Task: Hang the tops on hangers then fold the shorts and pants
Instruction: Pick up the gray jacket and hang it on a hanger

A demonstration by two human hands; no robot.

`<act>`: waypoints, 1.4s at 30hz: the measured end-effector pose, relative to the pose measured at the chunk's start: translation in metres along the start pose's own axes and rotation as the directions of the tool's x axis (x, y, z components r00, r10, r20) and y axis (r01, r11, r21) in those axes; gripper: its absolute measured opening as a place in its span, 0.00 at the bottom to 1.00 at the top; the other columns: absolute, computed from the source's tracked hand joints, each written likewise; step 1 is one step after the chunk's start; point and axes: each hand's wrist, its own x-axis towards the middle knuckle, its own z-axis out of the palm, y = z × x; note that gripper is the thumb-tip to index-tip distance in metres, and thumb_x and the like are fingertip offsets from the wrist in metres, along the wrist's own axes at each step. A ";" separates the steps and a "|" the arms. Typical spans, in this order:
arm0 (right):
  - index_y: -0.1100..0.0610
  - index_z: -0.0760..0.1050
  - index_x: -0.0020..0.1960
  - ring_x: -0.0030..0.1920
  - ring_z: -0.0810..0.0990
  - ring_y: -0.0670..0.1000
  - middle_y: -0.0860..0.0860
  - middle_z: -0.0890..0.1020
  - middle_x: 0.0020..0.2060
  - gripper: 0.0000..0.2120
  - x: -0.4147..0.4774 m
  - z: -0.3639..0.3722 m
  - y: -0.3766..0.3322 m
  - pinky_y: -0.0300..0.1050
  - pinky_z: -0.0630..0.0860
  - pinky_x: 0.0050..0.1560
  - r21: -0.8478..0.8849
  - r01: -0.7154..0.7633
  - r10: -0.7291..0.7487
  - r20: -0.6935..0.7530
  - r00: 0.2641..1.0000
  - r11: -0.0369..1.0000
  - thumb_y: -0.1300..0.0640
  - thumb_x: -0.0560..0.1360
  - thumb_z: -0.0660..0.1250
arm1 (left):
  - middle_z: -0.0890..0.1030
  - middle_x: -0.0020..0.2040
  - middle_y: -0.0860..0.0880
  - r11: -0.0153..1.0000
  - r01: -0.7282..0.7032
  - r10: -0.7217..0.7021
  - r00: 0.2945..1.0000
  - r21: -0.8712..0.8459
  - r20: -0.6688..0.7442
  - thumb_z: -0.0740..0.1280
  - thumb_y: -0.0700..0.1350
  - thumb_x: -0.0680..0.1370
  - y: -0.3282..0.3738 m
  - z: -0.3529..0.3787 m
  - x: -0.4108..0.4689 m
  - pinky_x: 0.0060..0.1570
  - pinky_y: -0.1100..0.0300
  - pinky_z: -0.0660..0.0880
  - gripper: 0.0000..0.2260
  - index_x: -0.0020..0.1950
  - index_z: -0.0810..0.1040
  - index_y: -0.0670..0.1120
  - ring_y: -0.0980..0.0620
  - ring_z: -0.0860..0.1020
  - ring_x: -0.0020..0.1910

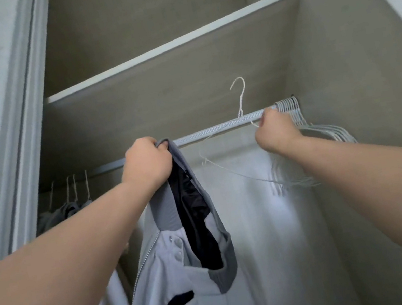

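Jacket (pixel 179 277), grey with a dark lining, hangs from its ribbed collar, which the left grip (pixel 146 162) has clenched just in front of the wardrobe rod (pixel 217 129); the body of the garment drops straight down below that fist with the neck opening gaping toward the right. The right grip (pixel 275 131) is closed on a white wire hanger (pixel 241 99), seemingly at its right shoulder, though the fingers hide the exact hold. The hook stands up above the rod and is not on it. The hanger's long axis runs roughly along the rod, tilted, and its free left end points toward the collar, which lies to the left of it and near. The next move probably calls for sliding that free end leftward into the neck opening while the left grip keeps the collar spread. A bunch of spare hangers (pixel 325 130) crowds the rod's right end, touching the right wrist, and could snag.
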 end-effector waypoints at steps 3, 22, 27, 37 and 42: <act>0.56 0.77 0.49 0.36 0.75 0.58 0.56 0.76 0.38 0.08 -0.022 -0.004 -0.016 0.44 0.72 0.32 0.354 -0.139 0.092 0.146 0.985 0.925 0.62 0.78 0.59 | 0.72 0.33 0.46 1.000 0.005 -0.004 0.999 0.029 -0.039 0.61 0.48 0.83 -0.001 -0.033 -0.007 0.43 0.55 0.65 0.18 0.35 0.71 0.42 0.40 0.73 0.43; 0.52 0.67 0.42 0.19 0.58 0.44 0.45 0.65 0.21 0.11 -0.175 -0.146 -0.104 0.33 0.55 0.20 0.881 -0.398 -0.039 0.421 0.906 0.257 0.57 0.80 0.66 | 0.72 0.33 0.47 0.969 0.123 -0.105 0.990 0.216 -0.093 0.61 0.47 0.83 0.050 -0.233 -0.102 0.32 0.56 0.61 0.18 0.33 0.69 0.46 0.51 0.69 0.32; 0.57 0.73 0.46 0.19 0.54 0.43 0.45 0.59 0.21 0.13 -0.200 -0.194 -0.111 0.32 0.51 0.21 0.902 -0.391 -0.170 0.420 0.891 0.181 0.52 0.85 0.58 | 0.71 0.31 0.46 0.937 0.161 -0.119 0.982 0.312 -0.148 0.60 0.47 0.83 0.107 -0.289 -0.132 0.29 0.57 0.60 0.19 0.32 0.67 0.44 0.51 0.69 0.31; 0.57 0.72 0.42 0.19 0.53 0.45 0.46 0.60 0.21 0.14 -0.276 -0.328 -0.064 0.30 0.51 0.23 0.863 -0.503 -0.334 0.489 0.805 0.051 0.55 0.84 0.56 | 0.71 0.33 0.46 0.788 0.365 -0.252 0.926 0.497 -0.281 0.60 0.46 0.82 0.237 -0.380 -0.253 0.29 0.57 0.61 0.15 0.37 0.70 0.42 0.49 0.68 0.31; 0.58 0.72 0.42 0.20 0.53 0.45 0.47 0.59 0.22 0.14 -0.340 -0.382 -0.044 0.30 0.52 0.23 0.793 -0.608 -0.419 0.564 0.712 0.034 0.55 0.84 0.57 | 0.75 0.36 0.44 0.667 0.467 -0.411 0.881 0.581 -0.236 0.60 0.44 0.82 0.279 -0.417 -0.338 0.31 0.57 0.63 0.13 0.38 0.71 0.42 0.44 0.72 0.36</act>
